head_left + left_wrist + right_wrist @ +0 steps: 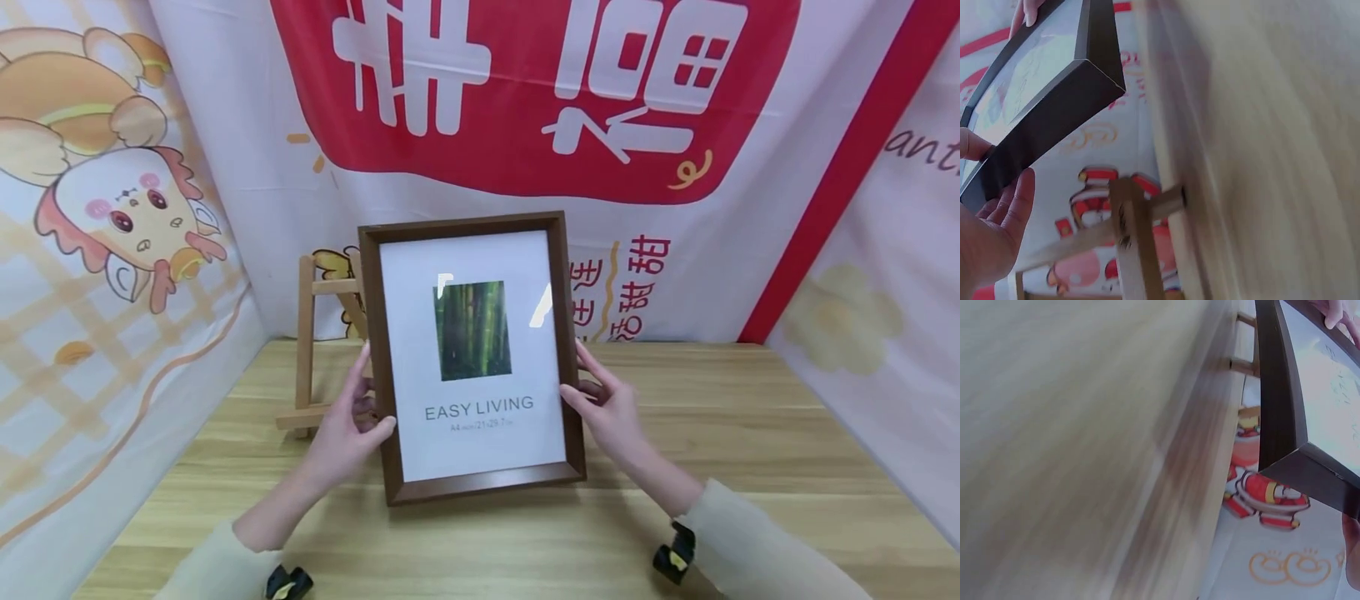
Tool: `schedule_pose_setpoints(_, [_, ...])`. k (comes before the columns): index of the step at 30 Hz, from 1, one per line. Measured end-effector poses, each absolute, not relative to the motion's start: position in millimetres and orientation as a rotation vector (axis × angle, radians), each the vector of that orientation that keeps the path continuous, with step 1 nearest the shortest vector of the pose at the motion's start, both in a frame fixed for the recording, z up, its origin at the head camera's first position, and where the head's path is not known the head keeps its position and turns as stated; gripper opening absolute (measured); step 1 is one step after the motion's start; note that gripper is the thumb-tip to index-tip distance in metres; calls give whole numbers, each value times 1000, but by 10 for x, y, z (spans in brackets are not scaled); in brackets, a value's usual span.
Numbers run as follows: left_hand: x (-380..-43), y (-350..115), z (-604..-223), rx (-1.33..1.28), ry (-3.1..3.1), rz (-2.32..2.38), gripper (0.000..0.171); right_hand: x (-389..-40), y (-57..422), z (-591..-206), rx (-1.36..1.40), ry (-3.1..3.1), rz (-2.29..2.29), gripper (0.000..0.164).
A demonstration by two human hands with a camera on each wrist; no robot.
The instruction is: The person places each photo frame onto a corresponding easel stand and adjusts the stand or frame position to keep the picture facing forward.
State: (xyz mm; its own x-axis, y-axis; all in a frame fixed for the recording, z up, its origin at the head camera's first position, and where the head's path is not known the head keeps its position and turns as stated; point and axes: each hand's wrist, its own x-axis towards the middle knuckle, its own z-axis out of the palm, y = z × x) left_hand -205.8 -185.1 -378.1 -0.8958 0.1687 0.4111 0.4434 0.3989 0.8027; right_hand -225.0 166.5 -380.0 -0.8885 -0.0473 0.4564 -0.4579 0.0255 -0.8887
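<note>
A brown picture frame [474, 483] is held upright above the table, slightly tilted, its front facing me. Behind its glass a white sheet carries a green bamboo picture and the words "EASY LIVING". My left hand [348, 421] grips the frame's left side, thumb on the front edge and fingers round the back. On the opposite side my right hand [611, 408] holds it the same way. Both wrist views show the frame's lower edge raised off the tabletop. A small wooden easel [304, 350] stands behind the frame on the left, partly hidden by it.
The light wood table [750, 442] runs back to a white cloth backdrop [225, 67] with a red printed patch. Printed cloth walls [862, 317] close in both sides. Black wrist straps [675, 552] sit on both sleeves.
</note>
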Motion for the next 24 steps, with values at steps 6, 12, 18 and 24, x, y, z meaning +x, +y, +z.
schedule_pose_setpoints(6, [-2022,-2065,-3680,-498,-2354,-1445,101,-2357,1397,-3790,548,-1968,1901,65])
schedule_pose_setpoints(12, [-1981,-2278,-3572,-495,-2292,-1428,99,-2443,1123,-3733,633,-1889,1911,66])
schedule_pose_setpoints(18, [-1984,-2547,-3438,-496,-2247,-1385,99,-2533,854,-3629,766,-1882,1835,66])
schedule_pose_setpoints(24, [-2071,-2817,-3365,-443,-2285,-1314,98,-2650,592,-3563,829,-1878,1810,66])
